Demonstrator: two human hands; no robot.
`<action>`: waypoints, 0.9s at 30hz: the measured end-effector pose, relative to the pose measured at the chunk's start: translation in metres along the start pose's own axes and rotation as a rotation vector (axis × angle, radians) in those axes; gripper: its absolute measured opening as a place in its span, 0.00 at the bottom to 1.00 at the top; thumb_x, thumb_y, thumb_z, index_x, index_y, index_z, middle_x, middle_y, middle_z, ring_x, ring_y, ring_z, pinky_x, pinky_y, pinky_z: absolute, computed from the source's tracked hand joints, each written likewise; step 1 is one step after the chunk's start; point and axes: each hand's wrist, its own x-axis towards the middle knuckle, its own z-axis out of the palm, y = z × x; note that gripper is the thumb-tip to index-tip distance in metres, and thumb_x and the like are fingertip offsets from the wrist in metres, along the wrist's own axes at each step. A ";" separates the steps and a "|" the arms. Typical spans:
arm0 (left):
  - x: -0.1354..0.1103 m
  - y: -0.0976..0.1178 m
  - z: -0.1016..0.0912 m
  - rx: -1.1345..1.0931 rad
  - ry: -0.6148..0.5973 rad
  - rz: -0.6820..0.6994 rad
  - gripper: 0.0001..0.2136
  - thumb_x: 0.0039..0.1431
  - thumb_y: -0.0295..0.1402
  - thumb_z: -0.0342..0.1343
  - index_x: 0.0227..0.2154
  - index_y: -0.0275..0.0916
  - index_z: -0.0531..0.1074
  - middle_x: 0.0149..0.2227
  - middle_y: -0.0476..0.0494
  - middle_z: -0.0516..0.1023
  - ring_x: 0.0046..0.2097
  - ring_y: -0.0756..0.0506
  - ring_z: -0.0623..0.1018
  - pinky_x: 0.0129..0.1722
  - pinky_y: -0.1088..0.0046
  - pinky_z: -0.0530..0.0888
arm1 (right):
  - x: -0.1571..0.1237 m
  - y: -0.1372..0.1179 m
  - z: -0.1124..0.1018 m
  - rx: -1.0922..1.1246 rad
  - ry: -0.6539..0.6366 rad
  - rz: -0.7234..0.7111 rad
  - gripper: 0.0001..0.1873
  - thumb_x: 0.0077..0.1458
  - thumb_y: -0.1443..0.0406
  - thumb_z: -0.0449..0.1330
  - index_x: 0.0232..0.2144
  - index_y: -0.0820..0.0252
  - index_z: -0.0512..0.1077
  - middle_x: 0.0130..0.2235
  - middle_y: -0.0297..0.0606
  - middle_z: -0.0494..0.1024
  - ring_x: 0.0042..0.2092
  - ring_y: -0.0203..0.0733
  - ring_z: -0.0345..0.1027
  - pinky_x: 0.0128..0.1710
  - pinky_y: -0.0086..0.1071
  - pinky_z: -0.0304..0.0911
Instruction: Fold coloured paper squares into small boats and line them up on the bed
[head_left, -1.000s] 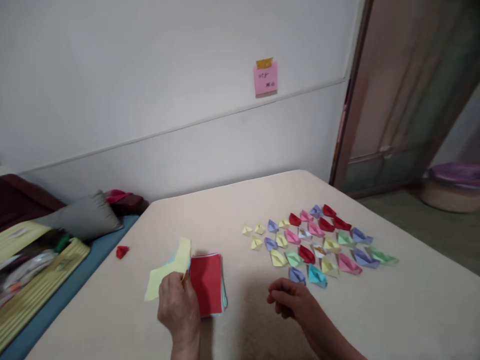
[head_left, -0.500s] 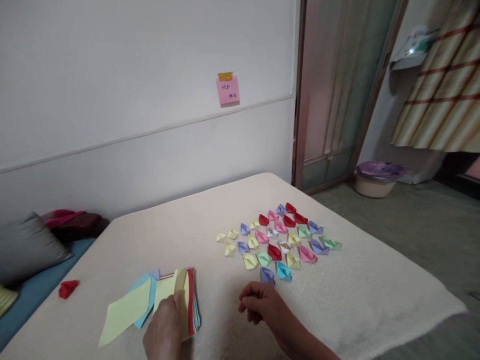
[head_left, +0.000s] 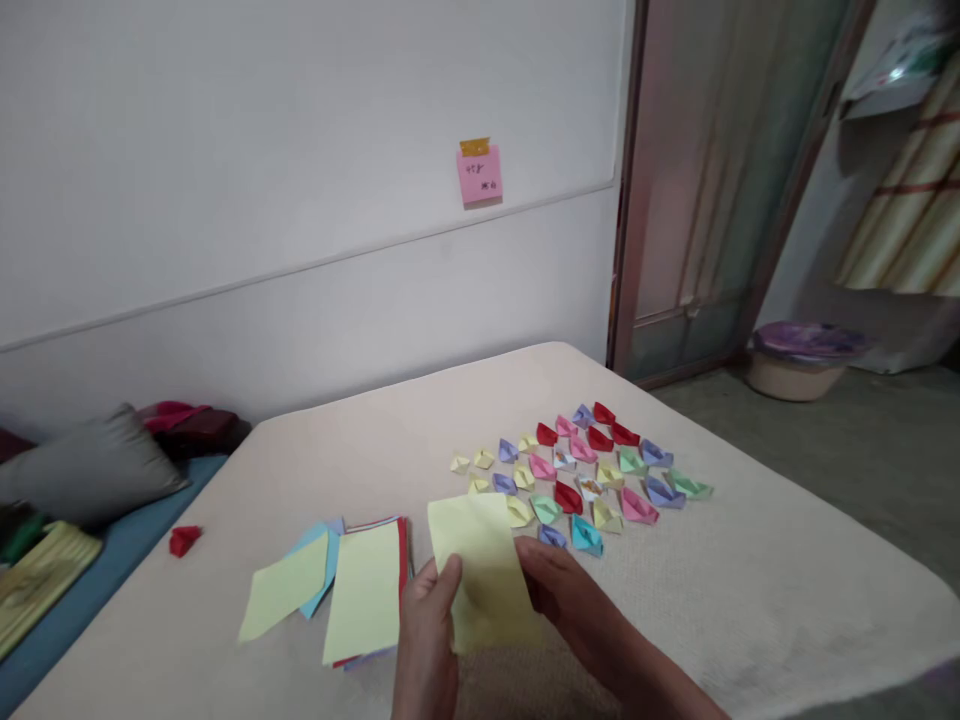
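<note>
A pale yellow sheet of paper is held up in front of me. My left hand grips its left edge, thumb on the front and fingers behind. On the other side, my right hand is at the sheet's right edge, its fingertips partly hidden behind the paper. Left of my hands lies a stack of coloured paper, yellow on top with red showing at its edge. Beyond the held sheet are rows of small folded paper boats in red, pink, yellow, green and purple; the sheet covers a few.
A loose yellow sheet overlaps a blue sheet left of the stack. A red folded paper piece lies near the left edge of the cloth-covered surface. A grey pillow and a covered basin stand beyond.
My left hand has lifted a yellow sheet off the stack and brought it right. My right hand has come to the sheet's right edge. The view has turned slightly left.
</note>
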 end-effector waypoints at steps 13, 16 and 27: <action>-0.001 0.002 0.003 0.133 0.041 0.114 0.13 0.47 0.41 0.61 0.30 0.35 0.76 0.20 0.49 0.73 0.23 0.49 0.71 0.23 0.76 0.65 | 0.011 -0.002 -0.018 -0.126 0.133 -0.078 0.17 0.43 0.58 0.61 0.13 0.58 0.62 0.16 0.26 0.56 0.20 0.32 0.48 0.21 0.28 0.44; 0.004 0.000 -0.003 0.226 0.079 0.182 0.12 0.46 0.40 0.61 0.20 0.35 0.72 0.18 0.52 0.67 0.22 0.52 0.66 0.22 0.79 0.62 | 0.013 -0.002 -0.021 -0.153 0.136 -0.051 0.19 0.42 0.57 0.62 0.12 0.58 0.58 0.15 0.24 0.52 0.18 0.30 0.44 0.19 0.28 0.41; 0.012 -0.004 -0.010 0.456 0.191 0.173 0.14 0.46 0.39 0.59 0.14 0.37 0.66 0.13 0.53 0.67 0.17 0.54 0.62 0.17 0.79 0.57 | 0.015 0.005 -0.026 -0.194 0.205 -0.028 0.16 0.44 0.57 0.61 0.14 0.59 0.64 0.14 0.28 0.63 0.18 0.32 0.54 0.19 0.27 0.47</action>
